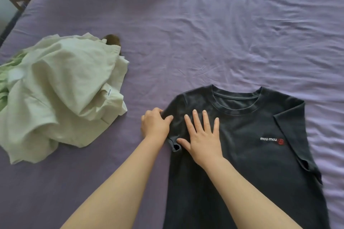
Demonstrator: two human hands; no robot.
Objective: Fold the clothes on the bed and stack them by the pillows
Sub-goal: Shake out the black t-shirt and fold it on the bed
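Left hand (155,123) pinches the dark grey cotton T-shirt (251,154) at its sleeve fold; right hand (202,135) presses flat, fingers spread. Lifting either may let the fold spring open.

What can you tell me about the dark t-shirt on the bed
The dark t-shirt is charcoal knit with a ribbed round neck and a small white and red chest logo. It lies flat, front up, on the purple sheet, one sleeve folded inward. The right hand presses it flat; the left hand grips the other sleeve's edge.
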